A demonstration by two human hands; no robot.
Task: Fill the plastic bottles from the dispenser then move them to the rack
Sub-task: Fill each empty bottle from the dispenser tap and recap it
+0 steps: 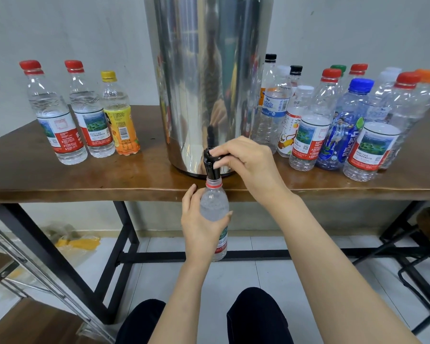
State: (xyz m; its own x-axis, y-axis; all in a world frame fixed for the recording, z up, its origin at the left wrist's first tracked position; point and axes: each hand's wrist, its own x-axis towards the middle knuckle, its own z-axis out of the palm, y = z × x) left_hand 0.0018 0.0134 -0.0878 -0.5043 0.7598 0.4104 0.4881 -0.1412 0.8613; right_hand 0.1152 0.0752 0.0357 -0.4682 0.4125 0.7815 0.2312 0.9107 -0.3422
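On the head camera, I am looking down at the tall polished steel cylindrical dispenser [209, 83] standing on the brown wooden table [60, 180], and I am in the middle of the filling step. My left hand [199, 219] is wrapping round the shoulder of an uncapped clear plastic bottle with a red neck ring [215, 203]. It is holding the bottle upright just below the dispenser's front, with the mouth pushed up against the short black tap [212, 167] at the dispenser's foot. My right hand [243, 162] is reaching in from the right of the dispenser, its fingertips curling over the top of the black tap and gripping the lever. I cannot tell whether water is running, and my own fingers are hiding most of the level in the bottle. Left of the dispenser, three capped bottles [90, 112], two red-topped and one yellow-topped, are standing in a row and looking full to me. Right of it, a crowd of capped bottles [345, 125] is waiting, seemingly empty, so I am judging the job as early on. Next I am going to have to watch the neck, let the lever go before it overflows, lower the bottle straight off the tap and cap it. I cannot make out its cap, or the rack, for certain anywhere around the dispenser.
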